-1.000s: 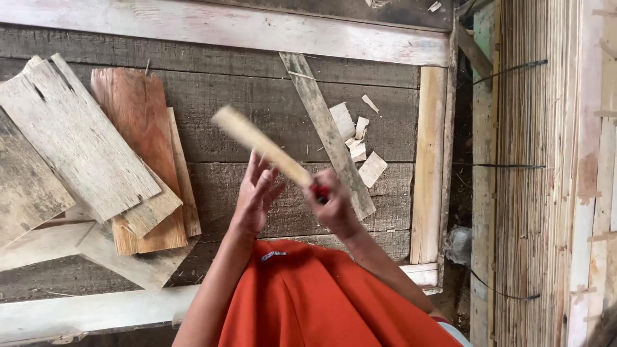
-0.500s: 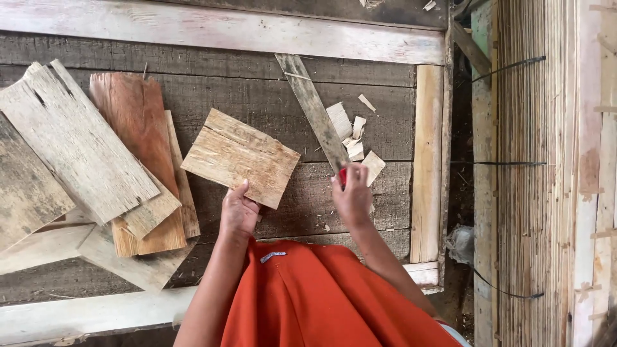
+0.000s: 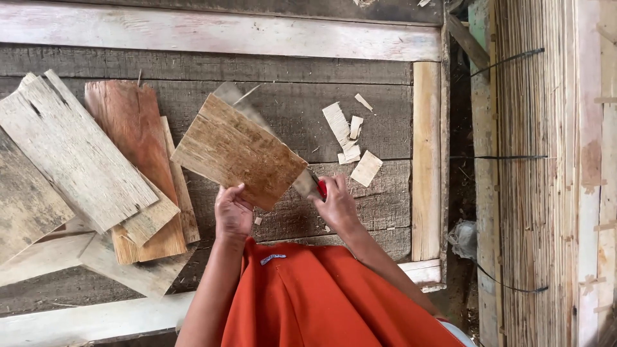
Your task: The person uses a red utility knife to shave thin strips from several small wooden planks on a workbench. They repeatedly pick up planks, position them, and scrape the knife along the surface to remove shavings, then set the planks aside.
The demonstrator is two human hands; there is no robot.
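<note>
From the head view, the left hand [image 3: 232, 215] pinches the near corner of a flat wooden shingle [image 3: 241, 151], thumb on top and fingers hidden under it, so that grip is closed on the board. The shingle stands raised and tilted over the plank floor [image 3: 270, 67], its broad rough face turned up to the camera, reaching up and left away from the hand. The right hand [image 3: 335, 204] is wrapped tight around the red handle [image 3: 321, 188] of a knife, and the knife blade [image 3: 257, 122] runs up and left behind the shingle, showing past its far edge and again near the handle. I judge the shingle to be light and stiff, thin enough to split along its grain, with a splintery dry surface that gives good friction; a hold at a corner or along an edge, as here, looks right, though it leaves most of the board hanging free beyond the fingers. To the left lies a loose pile of weathered boards [image 3: 77, 154], one of them a reddish board [image 3: 132, 128]. Pale wood chips [image 3: 350, 138] lie scattered just above the right hand. A wall of thin bamboo slats [image 3: 533, 173] stands at the right, and orange cloth [image 3: 321, 299] covers the person's lap below.
</note>
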